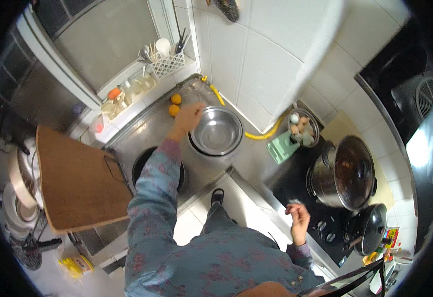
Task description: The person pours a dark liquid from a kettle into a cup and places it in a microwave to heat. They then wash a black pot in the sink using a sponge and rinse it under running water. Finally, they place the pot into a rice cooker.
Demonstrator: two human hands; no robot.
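Observation:
My left hand (187, 119) reaches over the steel counter, with its fingertips by the left rim of a shiny metal bowl (217, 133). Whether the fingers touch or grip that rim is hard to see. The bowl sits inside or on top of a second dark-rimmed vessel and looks empty. Two oranges (174, 104) rest just beyond the hand. Under my left forearm, a dark round pan or basin (142, 163) is partly covered. My right hand (299, 221) hovers with bent fingers near the front edge of the black cooktop (322, 219); nothing is clearly visible in it.
A large steel pot (324, 178) and a smaller lidded pan (368, 230) stand at right. A basket of eggs (302, 128) adjoins a green plastic holder (282, 146). A yellow hose (266, 135) runs along the wall. A wooden board (82, 182) stands at left, near utensils in a white basket (169, 66).

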